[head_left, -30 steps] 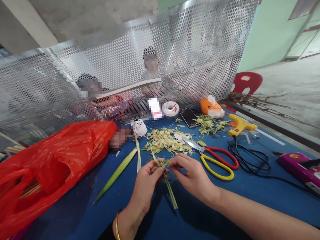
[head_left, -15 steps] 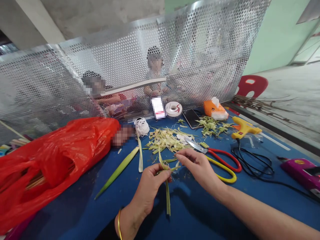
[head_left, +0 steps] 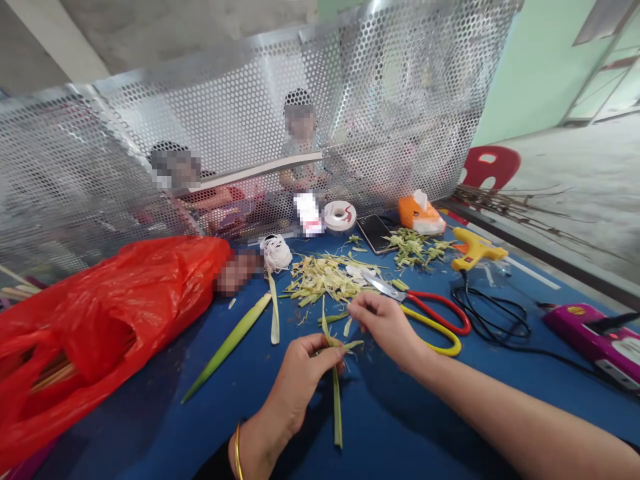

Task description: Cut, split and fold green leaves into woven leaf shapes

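Note:
My left hand (head_left: 297, 380) pinches crossed green leaf strips (head_left: 337, 410) between thumb and fingers. One strip hangs down below the hand, and short ends and fine fibres stick out to the right. My right hand (head_left: 387, 328) is up and to the right of them, apart from the strips, its thumb and fingertips together; whatever they may hold is too small to make out. Behind that hand lie scissors (head_left: 443, 308) with one red and one yellow handle. A pale leaf scrap (head_left: 347, 327) shows just below the right fingertips.
Leaf shreds (head_left: 323, 277) are heaped mid-table, with a long green leaf (head_left: 227, 347) and white cord (head_left: 276, 252) leftward. A red plastic bag (head_left: 150, 293) fills the left. Rightward are a yellow glue gun (head_left: 475, 249), its black cable and a purple power strip (head_left: 590, 340). People sit behind the perforated screen.
The view has swung slightly to the right. My left hand keeps its hold on the leaf strips, while my right hand stays close by with its fingers drawn more together.

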Available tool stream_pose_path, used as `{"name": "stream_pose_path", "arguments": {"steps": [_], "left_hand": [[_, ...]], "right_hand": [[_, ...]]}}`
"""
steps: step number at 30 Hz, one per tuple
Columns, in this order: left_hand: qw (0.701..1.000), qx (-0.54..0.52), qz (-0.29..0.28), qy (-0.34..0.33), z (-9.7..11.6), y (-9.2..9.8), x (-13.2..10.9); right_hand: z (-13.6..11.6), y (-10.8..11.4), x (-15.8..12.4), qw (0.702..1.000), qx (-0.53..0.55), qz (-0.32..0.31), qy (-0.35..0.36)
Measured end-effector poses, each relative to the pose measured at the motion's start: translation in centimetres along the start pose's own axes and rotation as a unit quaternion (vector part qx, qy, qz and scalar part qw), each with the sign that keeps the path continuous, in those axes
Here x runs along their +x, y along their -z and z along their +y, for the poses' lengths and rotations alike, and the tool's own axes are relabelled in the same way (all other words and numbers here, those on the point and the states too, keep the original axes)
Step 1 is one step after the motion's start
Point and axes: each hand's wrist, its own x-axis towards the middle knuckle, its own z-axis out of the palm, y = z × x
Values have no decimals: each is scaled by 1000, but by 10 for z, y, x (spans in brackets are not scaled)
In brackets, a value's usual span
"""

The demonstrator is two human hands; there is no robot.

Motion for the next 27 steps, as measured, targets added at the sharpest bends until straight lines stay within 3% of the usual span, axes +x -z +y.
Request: {"name": "stream_pose_path", "arguments": {"steps": [4,9,11,13,15,17,21,27], "left_hand": [[1000,-13,2,2,-1,0,1],[1000,-19,0,-19,0,3,2],[999,-18,2,-32,1,4,1],[999,-17,1,-42,2,4,-1],[999,-7,-4,-48,2,3,-4],[999,9,-13,-52,2,1,-6],[998,19,-40,-43,2,-4,-9],[999,6,-47,-17,2,-4,-8]], "right_hand": [[9,18,25,996,-6,81,25],[5,38,36,985,-97,121,71],[-2,36,29,982,-139,78,101],[-8,28,19,986,-132,-22,101],[-11,17,8,990,-70,-106,59],[-12,7,1,989,8,-149,-2],[-11,-3,-6,972,120,-188,-80],[-14,-7,-11,965,140,-206,-81]]}}
